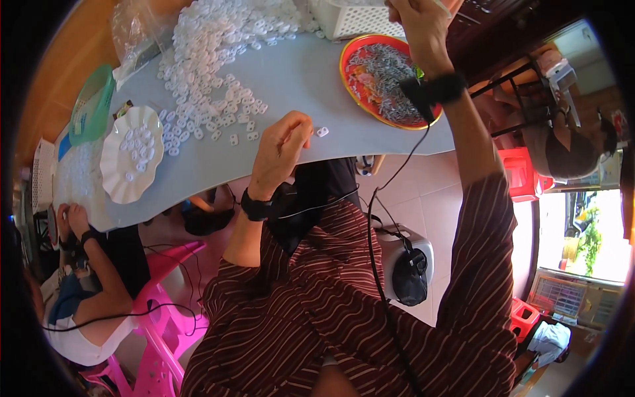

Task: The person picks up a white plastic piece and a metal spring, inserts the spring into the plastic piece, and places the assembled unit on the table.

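My left hand point(283, 147) is above the front edge of the grey-blue table, its fingers curled into a closed grip. Whatever it holds, if anything, is hidden. Just right of its knuckles lies a single small white plastic piece with two holes point(322, 132). My right hand point(426, 33) reaches to the top edge of the view, beside a white slotted basket point(360, 21); its fingertips are partly cut off. Below that wrist sits a red round tray point(346, 79) full of small metal pieces point(382, 73). A large heap of similar white pieces point(211, 46) spreads over the table's far left.
A white scalloped dish point(114, 169) holds some white pieces, near a green plastic basket point(92, 99). At the left, another person's hands point(73, 218) work at the table. A pink chair point(155, 311) stands below. A black cable point(374, 251) hangs from my right wrist.
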The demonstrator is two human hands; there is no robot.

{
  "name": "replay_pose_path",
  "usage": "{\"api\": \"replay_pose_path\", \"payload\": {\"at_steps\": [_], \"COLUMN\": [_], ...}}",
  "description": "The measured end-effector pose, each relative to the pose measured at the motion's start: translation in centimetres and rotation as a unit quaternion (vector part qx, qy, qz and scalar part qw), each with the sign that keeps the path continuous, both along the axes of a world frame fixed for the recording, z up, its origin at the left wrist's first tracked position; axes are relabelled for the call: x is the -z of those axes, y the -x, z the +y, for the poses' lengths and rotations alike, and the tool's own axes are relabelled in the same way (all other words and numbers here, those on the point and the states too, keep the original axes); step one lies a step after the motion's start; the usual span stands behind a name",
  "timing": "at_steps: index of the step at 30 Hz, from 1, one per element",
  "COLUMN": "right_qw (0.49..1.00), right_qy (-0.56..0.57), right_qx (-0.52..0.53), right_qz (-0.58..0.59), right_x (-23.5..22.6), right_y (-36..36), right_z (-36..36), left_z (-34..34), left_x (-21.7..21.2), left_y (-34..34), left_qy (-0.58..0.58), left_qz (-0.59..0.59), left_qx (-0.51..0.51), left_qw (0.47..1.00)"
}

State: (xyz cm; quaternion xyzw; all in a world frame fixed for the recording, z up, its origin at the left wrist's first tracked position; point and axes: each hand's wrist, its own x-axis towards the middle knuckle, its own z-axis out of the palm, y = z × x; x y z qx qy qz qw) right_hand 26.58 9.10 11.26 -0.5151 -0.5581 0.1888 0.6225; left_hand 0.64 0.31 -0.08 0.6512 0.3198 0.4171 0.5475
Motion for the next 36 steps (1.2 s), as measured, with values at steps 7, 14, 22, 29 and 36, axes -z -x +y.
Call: {"api": "replay_pose_path", "payload": {"at_steps": [7, 14, 22, 29, 36], "right_qw": [0.953, 0.883, 0.821, 0.824, 0.805], "right_qy": [0.089, 0.193, 0.239, 0.236, 0.237], "right_qx": [0.064, -0.011, 0.058, 0.023, 0.047], "right_qz": [-0.284, -0.429, -0.515, -0.514, -0.543], "right_x": [3.3, 5.5, 6.5, 6.7, 6.2], "right_y": [-4.9, -4.6, -1.0, -1.6, -0.7], "right_z": [-0.1, -6.6, -6.8, -6.8, -7.6], "left_z": [0.0, 0.0, -0.1, -0.1, -0.2], "left_x": [0.2, 0.2, 0.6, 0.5, 0.4], "left_y": [-0.1, -0.2, -0.3, -0.5, -0.5], "left_qy": [0.018, -0.032, -0.050, -0.058, -0.067], "left_qz": [-0.015, 0.022, 0.014, 0.009, -0.002], "left_qx": [0.007, -0.002, -0.017, -0.020, -0.015], "left_qw": [1.000, 0.999, 0.998, 0.998, 0.998]}}
